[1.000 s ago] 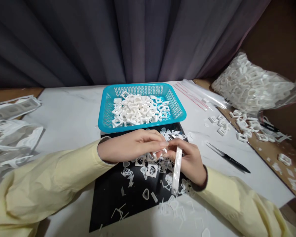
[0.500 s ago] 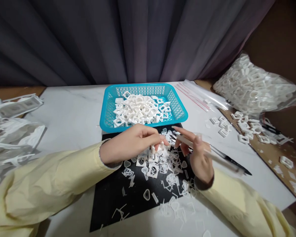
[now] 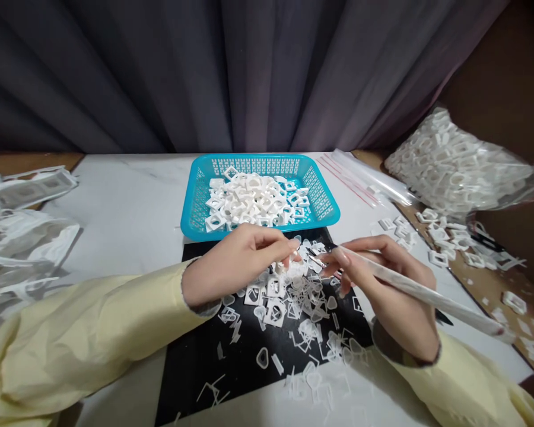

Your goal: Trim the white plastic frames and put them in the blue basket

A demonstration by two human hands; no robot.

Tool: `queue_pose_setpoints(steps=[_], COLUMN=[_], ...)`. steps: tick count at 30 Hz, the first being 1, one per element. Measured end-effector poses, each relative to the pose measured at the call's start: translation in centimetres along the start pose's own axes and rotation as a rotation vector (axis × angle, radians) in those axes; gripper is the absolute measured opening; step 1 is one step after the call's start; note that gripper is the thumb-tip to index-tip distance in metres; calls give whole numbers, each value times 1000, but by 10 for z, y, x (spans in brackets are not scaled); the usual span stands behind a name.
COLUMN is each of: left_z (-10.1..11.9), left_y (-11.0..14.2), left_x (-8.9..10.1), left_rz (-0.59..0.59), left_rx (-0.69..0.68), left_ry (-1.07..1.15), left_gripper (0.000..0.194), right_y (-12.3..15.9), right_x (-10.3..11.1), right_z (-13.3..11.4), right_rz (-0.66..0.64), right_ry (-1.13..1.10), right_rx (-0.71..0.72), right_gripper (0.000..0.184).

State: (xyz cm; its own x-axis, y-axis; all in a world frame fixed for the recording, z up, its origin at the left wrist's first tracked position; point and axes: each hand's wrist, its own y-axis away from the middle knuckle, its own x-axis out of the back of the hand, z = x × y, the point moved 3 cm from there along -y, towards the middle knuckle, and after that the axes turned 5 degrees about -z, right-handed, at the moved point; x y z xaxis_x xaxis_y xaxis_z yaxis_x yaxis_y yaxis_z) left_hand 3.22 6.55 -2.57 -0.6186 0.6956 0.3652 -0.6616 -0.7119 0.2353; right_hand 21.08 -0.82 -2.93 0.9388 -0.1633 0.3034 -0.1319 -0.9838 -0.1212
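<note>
My left hand (image 3: 242, 261) is closed in a pinch over the black mat (image 3: 204, 362), its fingertips on a small white plastic piece (image 3: 283, 265) that they partly hide. To the right, my right hand (image 3: 378, 279) grips a long white pen-like tool (image 3: 427, 296), its dark tip pointing left toward the pinched piece. Below both hands lies a heap of thin white plastic scraps (image 3: 305, 296). Square white frames with round openings (image 3: 275, 312) rest at the heap's left side. Under my right hand shows the black end of a slim tool (image 3: 444, 318), mostly hidden.
Beyond the mat stands a blue basket (image 3: 260, 232) holding many white parts. A clear bag of white parts (image 3: 456, 169) is at the right, near loose parts (image 3: 438, 258) and flat plastic bags (image 3: 365, 178). White sheets of parts (image 3: 31, 237) pile up at the left.
My right hand has turned and shifted right; its fingers are now wrapped round the white pen-like tool, which was held more loosely. My left hand stays almost in place.
</note>
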Motion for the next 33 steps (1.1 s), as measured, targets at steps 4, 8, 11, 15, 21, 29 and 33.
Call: queue_pose_setpoints(steps=[4,8,11,15,21,29,33], left_z=[3,4,5,7,7,4,4], left_y=[4,8,9,9,9,7,6], left_x=[3,4,5,6,6,6,6], left_rz=[67,91,92,85,75,58,53], left_rx=[-45,-62,-103,-138,-119,-95,-88], left_ry=[-9,21,26,26,45,71,70], left_gripper=[34,34,35,37,34,33,33], right_y=[-3,-5,-7,-10,-13,-11,-10], right_x=[4,2,-2,-9,-20,-23,-23], right_z=[-18,-35,-40,-42,-45,-45,-43], right_rz=[-117,-246,-258,-243,-253,-274,-272], right_ry=[171,412,459,503,574,643,686], right_rx=[156,446,498,534,588,615,637], right_gripper=[10,9,8,9,17,14,13])
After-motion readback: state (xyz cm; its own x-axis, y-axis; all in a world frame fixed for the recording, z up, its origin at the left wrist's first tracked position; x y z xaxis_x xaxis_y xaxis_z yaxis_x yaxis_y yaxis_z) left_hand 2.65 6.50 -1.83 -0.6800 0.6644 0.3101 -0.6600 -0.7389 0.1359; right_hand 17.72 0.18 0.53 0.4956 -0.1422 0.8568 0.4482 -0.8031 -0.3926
